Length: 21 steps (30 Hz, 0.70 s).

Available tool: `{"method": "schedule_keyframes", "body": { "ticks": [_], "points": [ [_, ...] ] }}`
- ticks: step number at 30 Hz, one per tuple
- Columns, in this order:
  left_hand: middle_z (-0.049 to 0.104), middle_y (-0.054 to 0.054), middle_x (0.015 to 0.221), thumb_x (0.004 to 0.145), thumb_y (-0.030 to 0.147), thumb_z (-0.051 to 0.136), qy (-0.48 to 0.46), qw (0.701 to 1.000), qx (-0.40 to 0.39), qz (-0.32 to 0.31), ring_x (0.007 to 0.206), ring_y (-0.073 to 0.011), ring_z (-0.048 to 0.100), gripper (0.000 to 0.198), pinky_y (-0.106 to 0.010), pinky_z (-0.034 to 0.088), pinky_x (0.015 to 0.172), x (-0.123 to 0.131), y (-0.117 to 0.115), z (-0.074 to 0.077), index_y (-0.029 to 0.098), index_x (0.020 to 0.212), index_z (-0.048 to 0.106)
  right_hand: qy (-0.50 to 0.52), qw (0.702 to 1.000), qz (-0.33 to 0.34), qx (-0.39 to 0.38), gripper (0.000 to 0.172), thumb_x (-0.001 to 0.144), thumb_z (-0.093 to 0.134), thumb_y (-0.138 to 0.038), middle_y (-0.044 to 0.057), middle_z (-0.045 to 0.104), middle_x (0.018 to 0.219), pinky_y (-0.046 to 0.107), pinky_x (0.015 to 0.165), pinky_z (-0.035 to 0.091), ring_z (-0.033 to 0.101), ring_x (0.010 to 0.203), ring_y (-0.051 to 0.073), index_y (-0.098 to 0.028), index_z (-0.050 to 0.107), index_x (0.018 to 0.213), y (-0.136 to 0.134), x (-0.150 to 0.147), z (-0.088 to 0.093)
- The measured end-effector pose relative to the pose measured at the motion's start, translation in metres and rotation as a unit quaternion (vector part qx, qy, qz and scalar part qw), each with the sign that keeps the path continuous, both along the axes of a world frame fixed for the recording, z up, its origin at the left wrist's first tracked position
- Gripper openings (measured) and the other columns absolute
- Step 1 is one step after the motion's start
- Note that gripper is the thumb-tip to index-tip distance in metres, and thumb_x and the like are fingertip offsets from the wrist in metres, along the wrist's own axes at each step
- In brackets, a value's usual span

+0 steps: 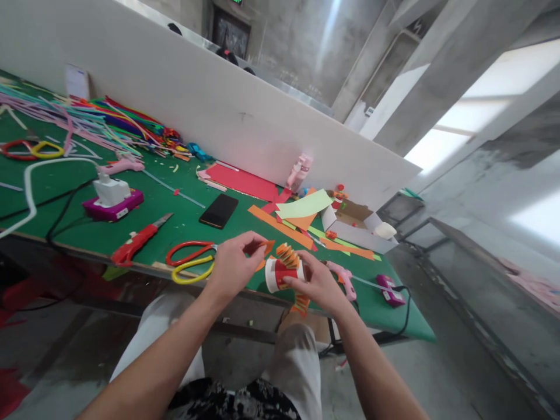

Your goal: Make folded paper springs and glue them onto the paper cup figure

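My right hand point(321, 282) is wrapped round a red and white paper cup point(282, 276), tipped on its side above the table's front edge. A folded orange paper strip point(287, 255) sticks up from the cup, and another pleated orange strip point(301, 303) hangs below it. Just left of the cup, my left hand point(240, 259) pinches a small orange paper piece point(268, 247) between thumb and fingers. Beside that hand lie scissors with one red and one yellow handle loop point(192, 274).
On the green table point(175, 175) are a phone point(219, 211), a red utility knife point(139, 240), two pink glue guns point(343, 280), orange paper strips point(280, 226) and a white box point(356, 227). Purple power strips point(112, 205) trail cords. A white partition point(219, 111) runs along the back.
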<state>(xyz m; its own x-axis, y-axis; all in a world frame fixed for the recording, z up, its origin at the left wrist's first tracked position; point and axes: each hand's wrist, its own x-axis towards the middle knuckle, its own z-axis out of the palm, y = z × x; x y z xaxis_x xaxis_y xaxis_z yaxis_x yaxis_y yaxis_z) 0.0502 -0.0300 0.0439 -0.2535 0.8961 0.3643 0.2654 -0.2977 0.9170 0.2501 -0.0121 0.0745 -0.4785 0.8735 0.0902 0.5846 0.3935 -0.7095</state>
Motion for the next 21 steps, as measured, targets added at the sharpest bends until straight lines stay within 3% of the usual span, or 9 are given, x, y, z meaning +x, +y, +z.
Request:
{"method": "schedule_keyframes", "body": {
  "ticks": [5, 10, 14, 21],
  "points": [
    [0.072, -0.004, 0.078, 0.081, 0.019, 0.055, 0.121, 0.988, 0.087, 0.043, 0.075, -0.0198, 0.064, 0.014, -0.028, 0.048, 0.070, 0.009, -0.013, -0.001, 0.022, 0.078, 0.068, 0.011, 1.000, -0.008, 0.022, 0.038, 0.078, 0.070, -0.035, 0.005, 0.067, 0.103, 0.031, 0.081, 0.047, 0.061, 0.090, 0.020, -0.019, 0.060, 0.111, -0.012, -0.002, -0.002],
    [0.071, -0.003, 0.079, 0.086, 0.012, 0.052, 0.221, 0.955, 0.179, 0.087, 0.077, -0.0186, 0.065, 0.017, -0.028, 0.051, 0.072, 0.017, -0.018, -0.006, 0.020, 0.084, 0.067, -0.004, 0.998, -0.021, 0.064, 0.037, 0.076, 0.071, -0.034, 0.005, 0.067, 0.099, 0.031, 0.077, 0.047, 0.060, 0.087, 0.020, -0.018, 0.061, 0.108, -0.016, -0.002, -0.004],
    [0.071, -0.005, 0.082, 0.088, 0.011, 0.054, 0.254, 0.934, 0.229, 0.103, 0.079, -0.0171, 0.065, 0.014, -0.027, 0.053, 0.074, 0.021, -0.020, -0.007, 0.017, 0.089, 0.066, -0.005, 0.997, -0.025, 0.075, 0.037, 0.075, 0.072, -0.031, 0.005, 0.067, 0.100, 0.031, 0.078, 0.047, 0.060, 0.087, 0.020, -0.018, 0.061, 0.108, -0.018, -0.001, -0.007],
    [0.070, -0.007, 0.085, 0.090, 0.010, 0.053, 0.278, 0.925, 0.244, 0.087, 0.081, -0.0178, 0.064, 0.016, -0.030, 0.054, 0.076, 0.024, -0.020, -0.012, 0.013, 0.096, 0.067, 0.010, 0.997, -0.021, 0.076, 0.036, 0.075, 0.072, -0.032, 0.005, 0.067, 0.104, 0.033, 0.085, 0.047, 0.062, 0.093, 0.022, -0.020, 0.061, 0.108, -0.020, 0.001, -0.009]
  ]
}}
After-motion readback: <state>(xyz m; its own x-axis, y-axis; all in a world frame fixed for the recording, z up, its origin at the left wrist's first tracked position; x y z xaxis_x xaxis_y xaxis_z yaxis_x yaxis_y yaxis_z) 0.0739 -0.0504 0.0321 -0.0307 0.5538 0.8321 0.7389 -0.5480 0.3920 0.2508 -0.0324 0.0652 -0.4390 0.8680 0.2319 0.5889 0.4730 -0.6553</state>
